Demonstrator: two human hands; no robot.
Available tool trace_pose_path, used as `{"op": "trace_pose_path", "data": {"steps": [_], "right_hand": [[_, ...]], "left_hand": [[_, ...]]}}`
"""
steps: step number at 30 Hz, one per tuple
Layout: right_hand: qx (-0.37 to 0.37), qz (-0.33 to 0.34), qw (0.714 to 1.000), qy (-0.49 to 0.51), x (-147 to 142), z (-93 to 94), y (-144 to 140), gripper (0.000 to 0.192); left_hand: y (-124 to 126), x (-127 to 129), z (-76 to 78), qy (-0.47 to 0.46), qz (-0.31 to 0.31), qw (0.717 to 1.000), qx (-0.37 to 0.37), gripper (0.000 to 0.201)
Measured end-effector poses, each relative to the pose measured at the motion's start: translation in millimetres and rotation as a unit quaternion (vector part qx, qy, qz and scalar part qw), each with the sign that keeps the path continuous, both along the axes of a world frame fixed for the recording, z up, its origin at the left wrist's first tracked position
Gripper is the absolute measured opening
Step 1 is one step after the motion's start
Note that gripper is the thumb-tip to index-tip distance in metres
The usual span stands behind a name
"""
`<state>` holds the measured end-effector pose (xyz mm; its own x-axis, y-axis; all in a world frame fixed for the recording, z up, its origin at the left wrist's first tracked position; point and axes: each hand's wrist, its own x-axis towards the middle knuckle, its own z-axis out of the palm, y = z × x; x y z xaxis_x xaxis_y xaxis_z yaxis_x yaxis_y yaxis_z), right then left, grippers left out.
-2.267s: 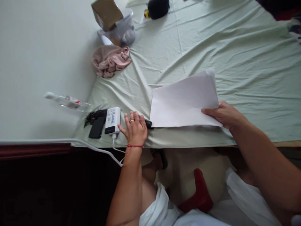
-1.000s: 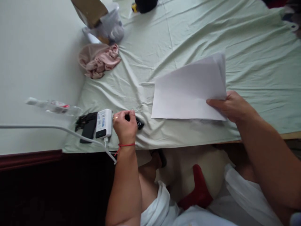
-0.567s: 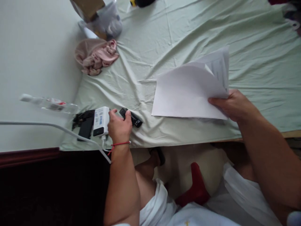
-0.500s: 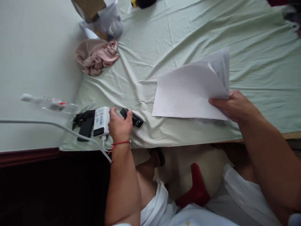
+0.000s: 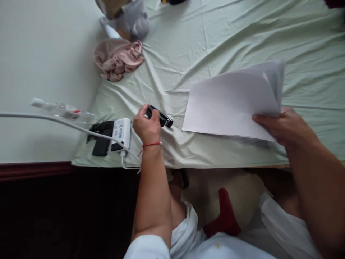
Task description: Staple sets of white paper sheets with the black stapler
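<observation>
My left hand (image 5: 147, 126) grips a small black stapler (image 5: 161, 117) and holds it just above the pale green sheet (image 5: 215, 39), its nose pointing right toward the papers. My right hand (image 5: 283, 126) pinches the right edge of a stack of white paper sheets (image 5: 229, 104), which rests on the sheet with its far right corner lifted and curling. A short gap separates the stapler from the papers' left edge.
A white power bank (image 5: 121, 133) with a white cable (image 5: 54, 122) lies left of my left hand, beside a black phone (image 5: 101, 144). A clear bottle (image 5: 61, 110), a pink cloth (image 5: 118, 59) and a plastic bag (image 5: 132, 19) lie farther back.
My left hand closed on the black stapler by the power bank and lifted it up and right toward the papers. My right hand kept hold of the papers, whose right corner rose.
</observation>
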<state>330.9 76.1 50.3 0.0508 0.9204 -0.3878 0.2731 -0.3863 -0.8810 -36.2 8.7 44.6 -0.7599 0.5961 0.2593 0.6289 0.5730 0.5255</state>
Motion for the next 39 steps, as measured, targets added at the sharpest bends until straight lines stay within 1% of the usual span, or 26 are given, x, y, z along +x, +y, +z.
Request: {"op": "trace_pose_path", "data": {"steps": [3,6,8,12,15,18,22,24,26,27,29,31,33,35,37,39], "right_hand": [[0.01,0.003,1.0,0.023,-2,-0.2,0,0.011],[0.005,0.017,1.0,0.023,-4,1.1,0,0.012],[0.006,0.019,1.0,0.017,-5,3.2,0,0.011],[-0.003,0.034,0.999,0.012,-8,7.2,-1,0.011],[-0.011,0.033,0.999,0.014,-8,6.9,0,0.011],[0.005,0.029,1.0,0.011,-6,5.5,2,0.011],[0.007,0.021,1.0,-0.016,-4,7.5,2,0.01],[0.004,0.019,0.999,-0.032,-4,9.6,2,0.01],[0.012,0.017,0.999,-0.025,-4,11.7,2,0.01],[0.014,0.014,1.0,-0.021,-4,13.0,3,0.01],[0.009,-0.001,1.0,-0.028,-6,16.0,2,0.014],[-0.004,-0.019,0.998,-0.058,-7,19.3,2,0.02],[-0.011,-0.03,0.996,-0.081,-7,20.9,2,0.021],[0.0,-0.032,0.997,-0.071,-5,19.5,1,0.019],[0.022,-0.037,0.998,-0.047,-3,16.5,2,0.016],[0.031,-0.048,0.998,-0.041,-1,14.5,1,0.014]], "left_hand": [[11,17,-1.6,-0.021,0.007,0.998,-0.059,0.043],[3,23,0.6,-0.023,0.008,0.993,-0.114,0.038],[-10,21,3.1,-0.013,0.019,0.99,-0.136,0.039],[-46,12,6.0,0.007,0.037,0.985,-0.167,0.041],[-74,7,5.4,0.014,0.049,0.982,-0.18,0.04],[-97,2,4.1,0.023,0.066,0.978,-0.196,0.041],[-119,-6,8.1,0.035,0.077,0.975,-0.207,0.044],[-123,-9,13.5,0.048,0.087,0.979,-0.179,0.043],[-119,-10,19.1,0.049,0.086,0.988,-0.116,0.042],[-113,-10,21.2,0.04,0.078,0.993,-0.076,0.042],[-93,-5,22.6,0.004,0.047,0.999,0.0,0.043],[-65,3,19.8,-0.028,0.03,0.999,0.033,0.045],[-35,12,14.1,-0.043,0.021,0.999,0.02,0.045],[-11,19,7.8,-0.034,0.017,0.999,0.004,0.041],[5,23,3.1,-0.028,0.018,0.999,-0.03,0.038],[10,25,1.1,-0.032,0.01,0.997,-0.073,0.038]]}}
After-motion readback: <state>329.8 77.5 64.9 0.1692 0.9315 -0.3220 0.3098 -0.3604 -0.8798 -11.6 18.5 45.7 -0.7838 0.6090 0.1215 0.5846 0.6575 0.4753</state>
